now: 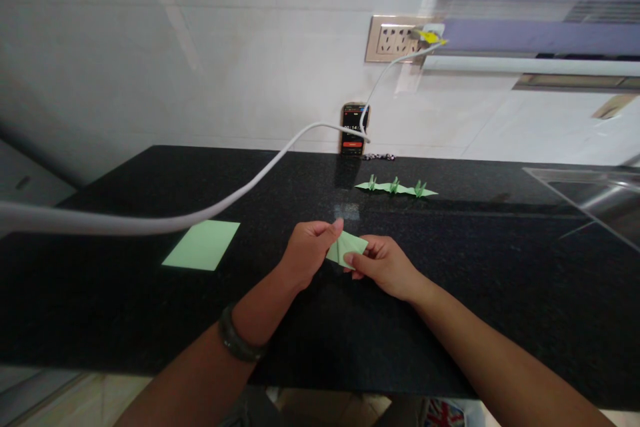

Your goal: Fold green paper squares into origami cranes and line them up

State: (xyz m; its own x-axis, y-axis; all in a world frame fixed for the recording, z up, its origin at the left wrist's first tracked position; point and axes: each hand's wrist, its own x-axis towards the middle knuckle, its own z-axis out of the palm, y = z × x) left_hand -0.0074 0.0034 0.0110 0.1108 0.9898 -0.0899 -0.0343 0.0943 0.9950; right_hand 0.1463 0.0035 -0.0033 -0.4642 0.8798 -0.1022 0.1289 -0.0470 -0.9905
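Observation:
A small folded piece of light green paper (pixel 345 249) is held between both hands above the dark countertop, with crease lines on its face. My left hand (pixel 311 250) pinches its left side, thumb along the upper edge. On the right side, my right hand (pixel 383 263) grips the paper with the thumb on top and fingers curled beneath. Further back stand several folded green paper cranes (pixel 395 187) in a row, their wing tips pointing sideways. To the left lies a flat green paper sheet or stack (pixel 203 245).
A phone (pixel 353 130) showing a timer leans on the tiled wall, a beaded strand (pixel 379 157) beside it. A white cable (pixel 260 177) crosses the view at left, close to the camera. A wall socket (pixel 395 40) is above; a metal sink (pixel 590 193) lies right.

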